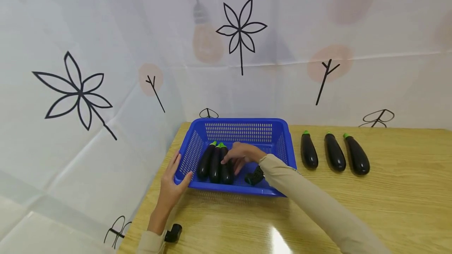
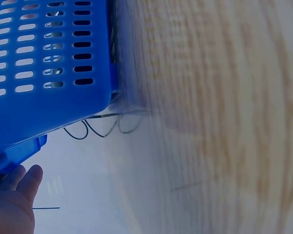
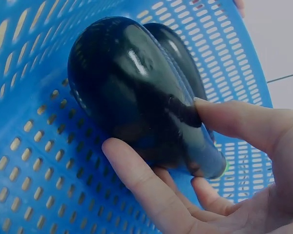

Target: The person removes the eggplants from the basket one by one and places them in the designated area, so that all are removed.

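1. Fingers and thumb of the right hand (image 1: pixel 243 153) pinch the sides of a glossy, dark purple, pear-shaped eggplant with a green stem end (image 1: pixel 226 169), the thumb opposite the forefinger.
2. That held eggplant lies in a blue plastic rectangular basket with slotted walls (image 1: pixel 243 120), rightmost of three in a row along the basket's left half.
3. Just beside it are a matching dark middle eggplant (image 1: pixel 215 167) and a dark leftmost eggplant (image 1: pixel 206 163), all with stem ends toward the basket's far edge.
4. Fairly straight, the fingers of the left hand (image 1: pixel 172 185) touch the outside of the basket's left rim, thumb spread apart from them at the near left corner.
5. The basket stands on a pale wood-grain desk (image 1: pixel 226 222), toward its far left corner.
6. Right of the basket, near the desk's far edge, three more glossy dark eggplants (image 1: pixel 334 153) lie apart from one another, green ends toward that edge.
7. Beige sleeves (image 1: pixel 303 191) cover both arms; a small black device (image 1: pixel 174 233) sits at the left wrist.
8. Behind the desk's far edge hangs a white sheet with black leaf drawings (image 1: pixel 141 42).
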A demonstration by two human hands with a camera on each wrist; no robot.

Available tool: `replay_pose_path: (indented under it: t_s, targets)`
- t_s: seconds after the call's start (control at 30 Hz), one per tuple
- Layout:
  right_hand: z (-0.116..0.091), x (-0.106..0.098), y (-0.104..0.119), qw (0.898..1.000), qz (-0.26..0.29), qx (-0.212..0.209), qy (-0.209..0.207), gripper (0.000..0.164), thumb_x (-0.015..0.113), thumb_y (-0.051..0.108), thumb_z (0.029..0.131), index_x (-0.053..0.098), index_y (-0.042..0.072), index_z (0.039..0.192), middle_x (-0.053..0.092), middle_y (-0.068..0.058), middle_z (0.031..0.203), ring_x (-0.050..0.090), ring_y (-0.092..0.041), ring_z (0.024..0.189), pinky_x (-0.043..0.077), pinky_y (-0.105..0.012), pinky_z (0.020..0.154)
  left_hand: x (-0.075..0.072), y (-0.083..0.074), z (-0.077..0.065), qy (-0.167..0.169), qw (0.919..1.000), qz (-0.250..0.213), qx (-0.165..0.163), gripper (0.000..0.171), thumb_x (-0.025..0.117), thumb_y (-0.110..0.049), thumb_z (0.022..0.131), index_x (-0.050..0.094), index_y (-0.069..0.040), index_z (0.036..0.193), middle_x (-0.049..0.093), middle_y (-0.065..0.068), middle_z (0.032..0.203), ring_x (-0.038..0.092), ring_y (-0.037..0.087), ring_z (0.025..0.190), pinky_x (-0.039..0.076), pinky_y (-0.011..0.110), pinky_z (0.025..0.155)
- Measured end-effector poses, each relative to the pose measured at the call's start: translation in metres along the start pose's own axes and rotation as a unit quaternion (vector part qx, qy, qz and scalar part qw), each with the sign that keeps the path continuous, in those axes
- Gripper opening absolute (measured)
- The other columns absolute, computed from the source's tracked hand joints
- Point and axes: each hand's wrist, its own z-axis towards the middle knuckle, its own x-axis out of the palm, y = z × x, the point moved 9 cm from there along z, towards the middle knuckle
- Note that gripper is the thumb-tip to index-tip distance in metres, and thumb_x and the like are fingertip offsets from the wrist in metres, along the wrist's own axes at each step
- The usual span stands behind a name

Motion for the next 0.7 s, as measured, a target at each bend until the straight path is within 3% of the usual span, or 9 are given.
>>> replay_pose_path:
  t_s: [0.07,0.27,0.47,0.57,0.7]
  targets:
    - [-0.002,-0.003,0.001,1.0,0.001,-0.001,-0.004,0.026,0.074,0.009,0.079,0.053,-0.003,0.089,0.061,-0.027,0.088,0.065,-0.032,0.062,0.056,-0.041,0.059,0.002,0.009,0.0,0.0,1.0,0.002,0.005,0.071,0.072,-0.01,0.082,0.038,-0.004,0.144,0.032,0.01,0.15,0.038,0.034,0.131,0.039,0.052,0.095]
    - [-0.007,-0.01,0.005,1.0,-0.006,-0.013,-0.018,0.021,0.074,0.008,0.078,0.059,-0.005,0.082,0.057,-0.024,0.089,0.065,-0.029,0.06,0.056,-0.04,0.058,0.002,0.011,-0.002,0.0,0.9999,0.007,0.009,0.072,0.072,-0.014,0.083,0.038,-0.005,0.145,0.032,0.006,0.151,0.038,0.032,0.132,0.038,0.052,0.096]
    - [-0.017,-0.015,0.01,0.999,-0.009,-0.024,-0.023,0.019,0.074,0.009,0.079,0.059,-0.004,0.077,0.054,-0.02,0.088,0.066,-0.03,0.062,0.056,-0.041,0.06,0.003,0.009,-0.001,-0.001,0.9999,0.015,0.001,0.072,0.073,-0.011,0.081,0.039,-0.004,0.144,0.033,0.007,0.15,0.039,0.03,0.132,0.036,0.036,0.098]
    - [-0.023,-0.018,0.015,0.999,-0.011,-0.034,-0.025,0.021,0.072,0.008,0.079,0.055,-0.004,0.075,0.055,-0.02,0.087,0.066,-0.031,0.063,0.056,-0.042,0.06,0.001,0.001,0.0,-0.004,0.9999,0.013,0.002,0.07,0.072,-0.006,0.08,0.039,0.001,0.142,0.034,0.013,0.149,0.04,0.034,0.13,0.036,0.036,0.098]
    - [-0.03,-0.019,0.018,0.999,-0.014,-0.042,-0.02,0.025,0.071,0.007,0.08,0.049,0.001,0.07,0.059,-0.02,0.085,0.065,-0.03,0.064,0.056,-0.042,0.06,-0.004,-0.022,0.001,-0.002,1.0,0.003,0.004,0.067,0.07,-0.003,0.081,0.039,0.008,0.139,0.034,0.021,0.147,0.04,0.04,0.128,0.038,0.047,0.096]
